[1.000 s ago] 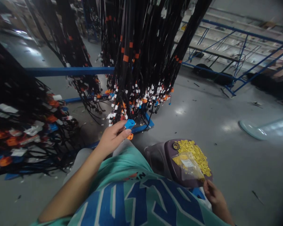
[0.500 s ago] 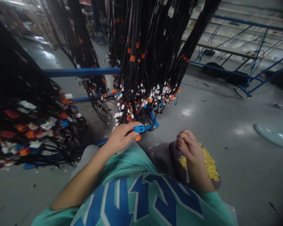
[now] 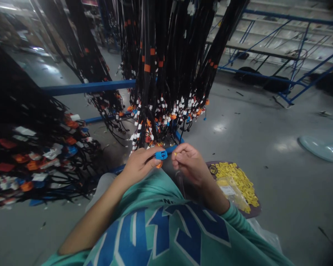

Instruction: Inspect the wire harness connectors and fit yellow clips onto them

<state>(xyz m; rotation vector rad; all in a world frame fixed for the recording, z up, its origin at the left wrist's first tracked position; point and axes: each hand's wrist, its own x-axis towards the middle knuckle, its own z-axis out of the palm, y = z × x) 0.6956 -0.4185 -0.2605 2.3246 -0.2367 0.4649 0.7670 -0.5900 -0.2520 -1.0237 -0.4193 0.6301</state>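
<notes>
Between the thumb and fingers of my left hand [image 3: 140, 164] is a blue connector [image 3: 161, 155], its open face turned to the right. An orange connector [image 3: 159, 165] hangs just beneath it. My right hand [image 3: 190, 164] pinches a small yellow piece [image 3: 175, 154] a short gap to the right of the blue connector. Many similar yellow pieces [image 3: 240, 181] lie on a dark round surface [image 3: 255, 211] beside my right forearm, with a clear plastic bag [image 3: 230, 192] among them.
Thick bundles of black cables [image 3: 166, 66] with white, orange and blue connectors hang in front from a blue frame [image 3: 91, 87]. Another dense bundle [image 3: 24, 111] hangs at the left. A blue-framed rack [image 3: 266, 77] stands at the back right, and a translucent round object [image 3: 319, 147] lies at the right.
My right hand has moved left with its yellow piece, close to the blue connector, uncovering more of the yellow pieces. My left hand still holds the connector. The view has shifted slightly.
</notes>
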